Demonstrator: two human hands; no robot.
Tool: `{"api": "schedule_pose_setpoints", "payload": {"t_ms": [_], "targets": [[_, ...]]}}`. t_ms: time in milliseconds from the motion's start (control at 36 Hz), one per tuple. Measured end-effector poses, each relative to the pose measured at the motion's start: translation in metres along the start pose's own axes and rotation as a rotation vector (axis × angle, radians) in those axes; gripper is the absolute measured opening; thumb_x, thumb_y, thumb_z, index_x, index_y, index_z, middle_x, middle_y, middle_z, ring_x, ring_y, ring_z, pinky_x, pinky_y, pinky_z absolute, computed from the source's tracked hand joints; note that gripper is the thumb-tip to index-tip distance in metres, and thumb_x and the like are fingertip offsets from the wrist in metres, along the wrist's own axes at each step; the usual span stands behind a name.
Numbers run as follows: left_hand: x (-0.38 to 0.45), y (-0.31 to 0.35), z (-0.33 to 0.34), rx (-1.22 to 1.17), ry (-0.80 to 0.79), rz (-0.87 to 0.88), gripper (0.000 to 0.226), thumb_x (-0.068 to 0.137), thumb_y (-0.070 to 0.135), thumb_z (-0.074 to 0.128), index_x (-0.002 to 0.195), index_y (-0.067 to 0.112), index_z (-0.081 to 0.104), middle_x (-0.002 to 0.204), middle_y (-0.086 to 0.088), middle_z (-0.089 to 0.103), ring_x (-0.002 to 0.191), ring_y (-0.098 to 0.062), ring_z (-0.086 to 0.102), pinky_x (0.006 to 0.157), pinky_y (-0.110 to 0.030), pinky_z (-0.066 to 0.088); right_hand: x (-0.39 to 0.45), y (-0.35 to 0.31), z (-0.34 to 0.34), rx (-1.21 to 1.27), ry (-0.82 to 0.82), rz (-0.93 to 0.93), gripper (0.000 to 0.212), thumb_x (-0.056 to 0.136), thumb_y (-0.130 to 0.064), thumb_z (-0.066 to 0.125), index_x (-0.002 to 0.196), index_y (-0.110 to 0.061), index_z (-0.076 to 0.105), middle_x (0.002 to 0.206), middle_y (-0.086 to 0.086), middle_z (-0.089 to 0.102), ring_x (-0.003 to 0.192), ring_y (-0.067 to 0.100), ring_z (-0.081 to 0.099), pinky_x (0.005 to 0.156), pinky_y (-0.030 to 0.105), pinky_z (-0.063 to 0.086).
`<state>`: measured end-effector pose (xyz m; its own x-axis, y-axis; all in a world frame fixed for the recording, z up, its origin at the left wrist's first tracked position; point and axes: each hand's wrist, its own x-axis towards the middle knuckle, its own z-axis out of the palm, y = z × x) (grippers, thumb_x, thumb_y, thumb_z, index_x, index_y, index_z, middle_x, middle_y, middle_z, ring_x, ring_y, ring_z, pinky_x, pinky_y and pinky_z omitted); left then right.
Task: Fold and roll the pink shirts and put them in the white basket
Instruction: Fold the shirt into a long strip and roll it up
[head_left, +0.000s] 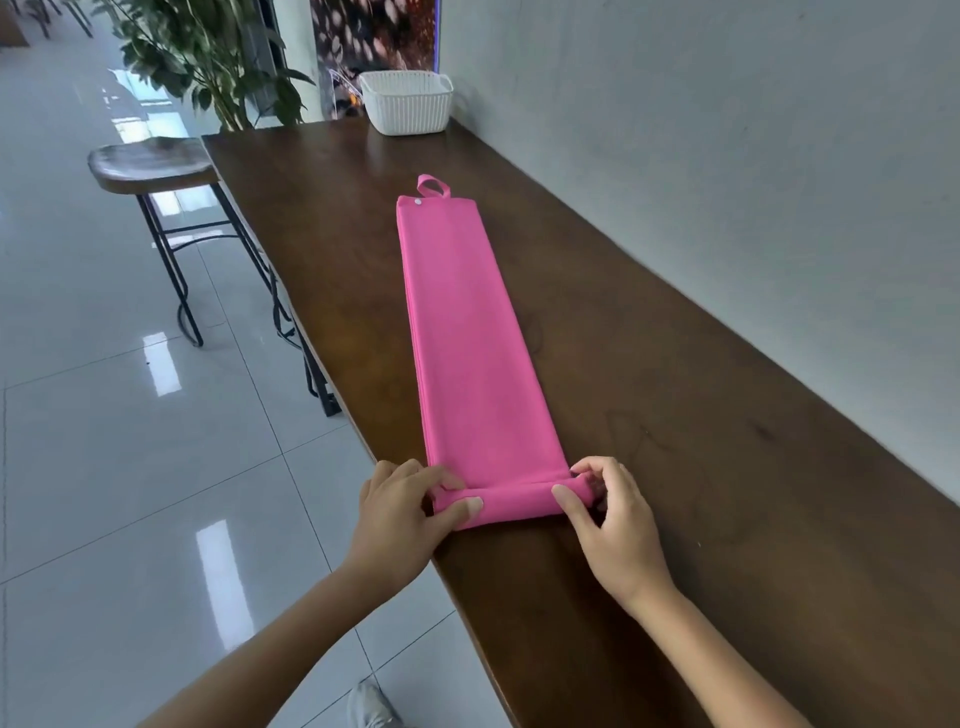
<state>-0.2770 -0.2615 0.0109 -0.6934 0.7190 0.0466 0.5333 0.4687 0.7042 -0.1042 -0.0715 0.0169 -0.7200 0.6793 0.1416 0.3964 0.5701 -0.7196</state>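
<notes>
A pink shirt (467, 332) lies folded into one long narrow strip on the dark wooden table (675, 415), running away from me, with a small loop and a white snap at its far end. Its near end is curled into a short roll. My left hand (410, 514) grips the roll's left end, thumb on top. My right hand (613, 519) pinches the roll's right end. The white basket (408, 104) stands at the far end of the table by the wall.
The table's left edge drops to a glossy tiled floor. A wooden stool (156, 166) stands beside the far left corner, and a leafy plant (218, 57) is behind it. A grey wall runs along the table's right side.
</notes>
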Motion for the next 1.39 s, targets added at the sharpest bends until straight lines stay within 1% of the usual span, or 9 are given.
{"api": "schedule_pose_setpoints", "payload": {"t_ms": [139,222,361,583,806,917,1111,1222,1389], "targets": [[0.009,-0.001,0.001,-0.05,0.077,0.0,0.031,0.084,0.068,0.061,0.096,0.04,0.061,0.092,0.021,0.056,0.096,-0.003,0.044,0.085,-0.027,0.038,0.015,-0.007,0.003,0.003,-0.029,0.169,0.043,0.086,-0.062,0.061,0.112,-0.031,0.047,0.104,-0.012,0.055,0.094,0.004,0.057,0.068,0.013,0.045],[0.011,-0.006,0.003,-0.04,0.097,0.097,0.035,0.091,0.069,0.052,0.102,0.038,0.063,0.104,0.023,0.051,0.101,-0.004,0.044,0.086,-0.019,0.038,0.023,-0.01,0.007,-0.041,-0.028,0.227,0.047,0.086,-0.064,0.059,0.115,-0.029,0.046,0.104,-0.01,0.054,0.093,0.006,0.057,0.067,0.017,0.045],[0.017,-0.015,-0.001,0.036,0.094,0.279,0.027,0.098,0.06,0.048,0.107,0.039,0.063,0.108,0.024,0.051,0.101,-0.006,0.043,0.089,-0.026,0.04,0.034,-0.015,0.012,-0.124,-0.065,0.297,0.048,0.089,-0.067,0.053,0.117,-0.028,0.045,0.109,-0.007,0.056,0.095,0.006,0.057,0.063,0.017,0.042],[0.029,-0.032,-0.007,0.229,0.088,0.43,0.051,0.091,0.07,0.051,0.118,0.03,0.065,0.116,0.01,0.058,0.108,-0.014,0.049,0.093,-0.031,0.044,0.058,-0.031,0.015,-0.321,-0.082,0.361,0.046,0.091,-0.07,0.048,0.111,-0.028,0.043,0.094,-0.012,0.056,0.079,0.003,0.057,0.054,0.021,0.042],[0.038,-0.032,-0.01,0.192,0.076,0.329,0.055,0.093,0.072,0.043,0.116,0.03,0.07,0.104,0.015,0.059,0.097,-0.01,0.048,0.085,-0.028,0.045,0.054,-0.041,0.024,-0.397,0.101,0.139,0.039,0.094,-0.065,0.039,0.098,-0.029,0.051,0.094,-0.012,0.055,0.083,0.004,0.053,0.062,0.011,0.038],[0.041,-0.031,-0.017,0.105,0.031,0.16,0.066,0.086,0.083,0.037,0.116,0.034,0.069,0.09,0.021,0.054,0.09,-0.007,0.043,0.081,-0.026,0.038,0.043,-0.037,0.025,-0.328,0.075,0.07,0.043,0.095,-0.067,0.036,0.109,-0.03,0.052,0.106,-0.015,0.055,0.097,0.002,0.053,0.072,0.009,0.04],[0.047,-0.023,-0.033,-0.128,-0.043,-0.081,0.034,0.08,0.068,0.065,0.092,0.038,0.053,0.08,0.021,0.062,0.09,-0.005,0.052,0.09,-0.038,0.046,0.033,-0.031,0.028,-0.232,-0.026,0.044,0.052,0.094,-0.066,0.04,0.134,-0.033,0.049,0.125,-0.021,0.048,0.117,-0.004,0.046,0.089,0.009,0.036],[0.052,-0.02,-0.037,-0.179,-0.047,-0.164,0.038,0.079,0.068,0.068,0.088,0.034,0.055,0.079,0.015,0.064,0.085,-0.011,0.058,0.083,-0.04,0.053,0.041,-0.034,0.029,-0.218,-0.038,0.077,0.046,0.093,-0.065,0.043,0.126,-0.034,0.051,0.12,-0.02,0.05,0.112,-0.003,0.046,0.08,0.004,0.036],[0.064,-0.02,-0.036,-0.112,0.037,-0.179,0.039,0.081,0.068,0.066,0.089,0.033,0.054,0.079,0.013,0.06,0.08,-0.013,0.058,0.075,-0.035,0.054,0.068,-0.04,0.027,-0.232,-0.108,0.154,0.033,0.094,-0.066,0.047,0.1,-0.034,0.054,0.103,-0.017,0.055,0.093,-0.002,0.053,0.064,0.013,0.038]]}}
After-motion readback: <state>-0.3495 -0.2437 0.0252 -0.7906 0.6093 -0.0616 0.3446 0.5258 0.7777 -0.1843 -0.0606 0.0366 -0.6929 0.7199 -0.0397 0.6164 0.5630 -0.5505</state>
